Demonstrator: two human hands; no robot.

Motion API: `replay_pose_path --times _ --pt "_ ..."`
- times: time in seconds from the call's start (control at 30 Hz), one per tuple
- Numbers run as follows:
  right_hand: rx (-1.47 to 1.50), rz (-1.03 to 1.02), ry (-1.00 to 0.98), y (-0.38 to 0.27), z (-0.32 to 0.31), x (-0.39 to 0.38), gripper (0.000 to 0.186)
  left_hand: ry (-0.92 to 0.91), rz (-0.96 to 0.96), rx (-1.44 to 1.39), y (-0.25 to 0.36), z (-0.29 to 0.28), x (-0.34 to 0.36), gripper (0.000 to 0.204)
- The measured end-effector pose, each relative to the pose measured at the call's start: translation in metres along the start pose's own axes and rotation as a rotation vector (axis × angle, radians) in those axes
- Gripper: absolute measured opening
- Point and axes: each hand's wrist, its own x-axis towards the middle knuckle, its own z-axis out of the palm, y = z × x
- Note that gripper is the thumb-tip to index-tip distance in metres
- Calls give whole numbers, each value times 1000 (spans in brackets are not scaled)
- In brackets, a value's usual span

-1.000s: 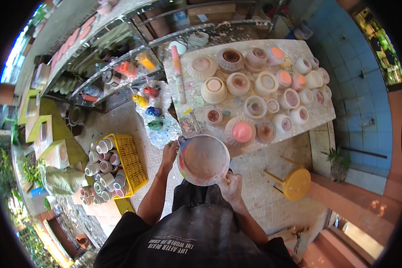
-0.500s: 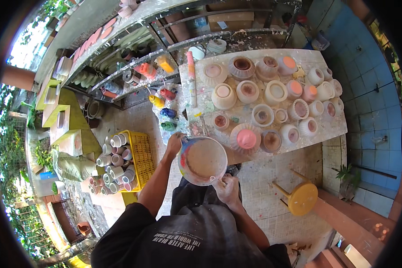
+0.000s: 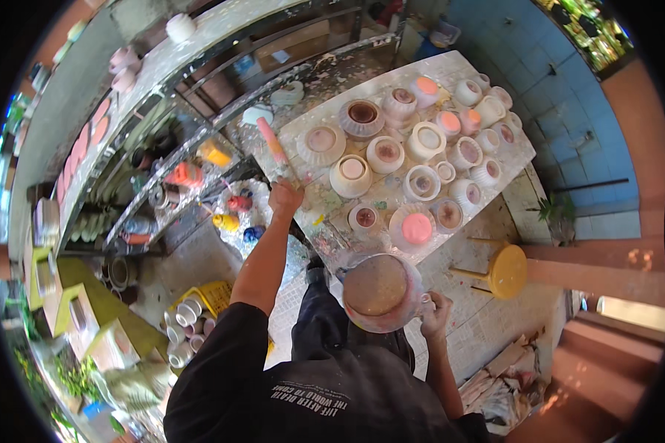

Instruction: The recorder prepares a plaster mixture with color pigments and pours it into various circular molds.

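A round, paint-stained bucket (image 3: 410, 314) hangs before my body at the near edge of the table, tilted, with a greyish-brown surface inside. My right hand (image 3: 437, 314) is closed on its right side, at the rim or handle. My left hand (image 3: 285, 196) is at the table's left edge, its fingers closed around the near end of a long, pink-ended stick (image 3: 273, 142) that lies on the tabletop. Closest to the bucket on the table are a pot with a bright pink base (image 3: 416, 229) and a small pot (image 3: 363, 217).
Many upturned pale pots cover the white table (image 3: 325, 240). Paint bottles (image 3: 227, 221) stand on a low surface at left, beside a paint-splattered shelf (image 3: 188, 122). A yellow crate (image 3: 216, 297) of pots is on the floor at left, a yellow stool (image 3: 507, 272) at right.
My left hand has let go of the bucket and reached forward to the stick. The bucket, in my right hand, has shifted right and tilted. The whole view has turned.
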Motion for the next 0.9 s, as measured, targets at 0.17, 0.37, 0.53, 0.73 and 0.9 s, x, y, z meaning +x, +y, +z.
replay_pose_path --times 0.17,0.37,0.53,0.73,0.9 --pt "-39 201 266 -18 10 -14 42 -39 116 -97 -6 21 16 87" --pt "-217 -7 623 -8 -17 -31 16 -352 -201 -902 -30 3 45 19" --pt "28 306 927 1 -57 -36 24 -419 -307 -1720 -47 -72 37 10" --pt "-10 339 946 9 -84 -22 20 -314 -300 -1884 -6 -228 -110 19" --pt "113 -85 648 -69 -68 30 23 -352 -38 -1896 20 -261 -213 25"
